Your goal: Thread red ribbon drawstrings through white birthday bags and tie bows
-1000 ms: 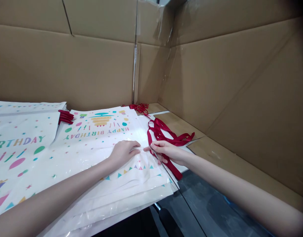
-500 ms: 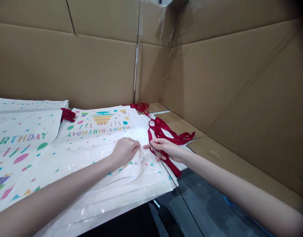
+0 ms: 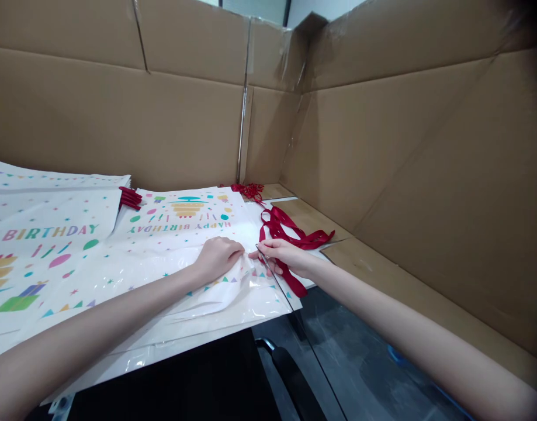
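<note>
White plastic sheets [image 3: 141,263] printed with birthday patterns lie stacked across the table. My left hand [image 3: 220,257] is closed on the gathered edge of the top printed sheet, near its right side. Just to the right, my right hand [image 3: 279,256] pinches a thin dark rod or cord [image 3: 303,333] that runs down toward the lower right. Loops of red ribbon [image 3: 318,238] lie behind and beneath my right hand. The exact contact between the rod's tip and the sheet is too small to make out.
Tall cardboard walls [image 3: 184,128] stand behind and to the right. Folded red ribbons [image 3: 130,199] rest at the left stack, and a tangle of red cord [image 3: 250,190] lies at the back. A black chair armrest [image 3: 294,380] is below the table edge.
The view has shifted slightly, showing more of the left sheets. Both hands keep their grip close together, and the sheet's gathered edge is folded a little further over.
</note>
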The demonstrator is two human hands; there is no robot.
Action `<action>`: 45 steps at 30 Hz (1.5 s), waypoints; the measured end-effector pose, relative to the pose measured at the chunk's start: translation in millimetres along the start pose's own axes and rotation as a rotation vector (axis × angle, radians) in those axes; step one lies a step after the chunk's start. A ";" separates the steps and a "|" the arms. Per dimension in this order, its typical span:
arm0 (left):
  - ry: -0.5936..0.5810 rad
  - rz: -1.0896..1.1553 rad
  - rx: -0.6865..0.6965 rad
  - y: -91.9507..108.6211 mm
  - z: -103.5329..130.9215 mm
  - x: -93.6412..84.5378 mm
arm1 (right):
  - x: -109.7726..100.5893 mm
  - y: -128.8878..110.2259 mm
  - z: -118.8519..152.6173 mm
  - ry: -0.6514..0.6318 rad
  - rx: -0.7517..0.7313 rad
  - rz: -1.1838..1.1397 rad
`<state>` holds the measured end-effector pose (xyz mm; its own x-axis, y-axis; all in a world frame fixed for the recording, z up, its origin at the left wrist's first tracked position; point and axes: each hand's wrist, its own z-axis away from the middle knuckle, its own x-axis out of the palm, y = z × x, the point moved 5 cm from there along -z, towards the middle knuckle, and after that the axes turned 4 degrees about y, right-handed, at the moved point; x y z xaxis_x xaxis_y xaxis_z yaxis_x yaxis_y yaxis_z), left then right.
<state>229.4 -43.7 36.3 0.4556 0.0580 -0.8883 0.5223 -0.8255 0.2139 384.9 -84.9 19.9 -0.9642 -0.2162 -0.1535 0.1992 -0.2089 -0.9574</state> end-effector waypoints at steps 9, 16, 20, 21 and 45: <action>0.123 0.114 0.037 3.3 8.0 -3.8 | 15.0 -5.3 7.8 0.051 0.005 -0.129; 0.121 0.171 0.067 9.4 9.1 -5.1 | 23.9 -2.2 6.8 0.164 0.056 -0.368; 0.103 0.203 0.047 6.3 7.7 -3.6 | 23.5 7.2 3.6 0.186 0.044 -0.384; 0.095 0.203 0.049 5.8 7.3 -2.8 | 23.7 9.2 2.9 0.185 0.035 -0.365; 0.107 0.201 -0.006 -4.2 5.3 3.2 | 28.6 18.8 -1.1 0.208 -0.016 -0.263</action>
<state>224.8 -43.1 30.3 0.6246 -0.0477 -0.7795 0.4178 -0.8229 0.3851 360.8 -94.0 -2.7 -0.9976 0.0425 0.0541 -0.0621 -0.2167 -0.9743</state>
